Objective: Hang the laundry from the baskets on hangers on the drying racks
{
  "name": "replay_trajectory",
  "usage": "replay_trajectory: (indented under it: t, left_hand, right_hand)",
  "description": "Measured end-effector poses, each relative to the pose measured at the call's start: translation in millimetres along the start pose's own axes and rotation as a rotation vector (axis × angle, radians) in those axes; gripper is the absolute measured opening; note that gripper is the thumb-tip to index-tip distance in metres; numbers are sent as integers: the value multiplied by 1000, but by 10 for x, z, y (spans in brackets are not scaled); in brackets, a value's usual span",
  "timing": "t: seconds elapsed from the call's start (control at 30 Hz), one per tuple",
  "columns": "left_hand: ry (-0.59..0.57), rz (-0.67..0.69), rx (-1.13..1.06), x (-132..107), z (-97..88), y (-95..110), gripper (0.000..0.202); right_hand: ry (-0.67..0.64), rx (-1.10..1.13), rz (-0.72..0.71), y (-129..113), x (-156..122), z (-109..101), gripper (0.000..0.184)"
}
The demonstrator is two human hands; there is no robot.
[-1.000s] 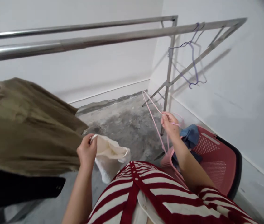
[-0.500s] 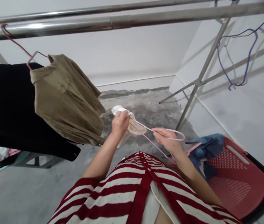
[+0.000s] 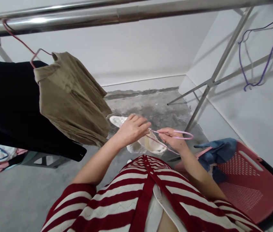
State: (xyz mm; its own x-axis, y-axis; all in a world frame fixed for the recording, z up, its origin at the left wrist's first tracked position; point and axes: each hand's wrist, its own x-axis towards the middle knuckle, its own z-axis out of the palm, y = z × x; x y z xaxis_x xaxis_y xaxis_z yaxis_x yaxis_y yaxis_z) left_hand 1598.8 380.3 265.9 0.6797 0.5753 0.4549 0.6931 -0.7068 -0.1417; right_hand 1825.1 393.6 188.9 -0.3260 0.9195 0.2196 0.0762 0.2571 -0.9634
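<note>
My left hand [image 3: 132, 130] is shut on a cream cloth garment [image 3: 153, 144], whose pale fabric spreads out on both sides of the hand. My right hand [image 3: 172, 138] pinches a pink wire hanger [image 3: 184, 134] between fingers and thumb. One arm of that hanger runs left to the garment's edge, so the two hands stand close together. Part of the garment lies hidden under my left hand. Both hands are held above the concrete floor, in front of my red-and-white striped top [image 3: 136, 193].
An olive shirt [image 3: 70, 100] hangs on a pink hanger [image 3: 20, 42] from a steel drying rail [image 3: 54, 18], next to a black garment [image 3: 8, 103]. A purple hanger [image 3: 264, 54] hangs at right. Below it, a red laundry basket [image 3: 245, 174] holds blue cloth [image 3: 217, 151].
My left hand has moved right, toward my right hand, and now covers more of the cream garment. The garment hangs lower, and the pink hanger lies closer to it.
</note>
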Motion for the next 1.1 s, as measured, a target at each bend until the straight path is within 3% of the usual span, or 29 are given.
replay_trajectory:
  t: [0.07,0.13,0.17,0.23,0.3,0.37,0.4,0.47,0.53,0.67,0.77,0.87,0.97,1.1]
  left_hand:
    - [-176,35,11,88,-34,-21,30]
    - [-220,-2,16,129,-40,-59,34]
    - [-202,-43,20,131,-49,-91,35]
    - [-123,-149,24,107,-101,-176,33]
    - [-46,-254,25,66,-200,-268,32]
    - [6,-328,37,22,-323,-340,33]
    - [25,-351,45,2,-382,-363,34]
    - [49,-377,51,-29,-476,-384,34]
    - [64,-382,47,-44,-532,-375,33]
    - [77,-340,27,-42,-580,-304,29]
    - [77,-288,-53,-67,-649,-242,23]
    - [104,-294,-154,-180,-748,-240,17]
    - [181,-371,-172,-384,-790,-336,13]
    - [319,-492,-112,-664,-671,-515,9]
  right_hand:
    - [-61,-44,-10,-75,55,-8,26]
    - [-37,-54,-57,-99,147,-86,33]
    - [35,-50,-99,-76,198,-169,39]
    - [320,-61,-181,59,286,-420,45]
    - [714,-118,-175,304,323,-727,43]
    - [990,-162,-19,607,299,-974,42]
    - [1001,-170,101,757,271,-1036,42]
    - [843,-171,299,1006,210,-985,41]
    - [602,-153,376,1150,183,-705,38]
    - [319,-86,298,1102,384,126,37]
    - [189,-35,173,926,712,478,37]
    - [136,58,196,801,967,485,20]
    - [133,150,233,725,1035,369,20]
    - [110,581,309,542,1018,297,24]
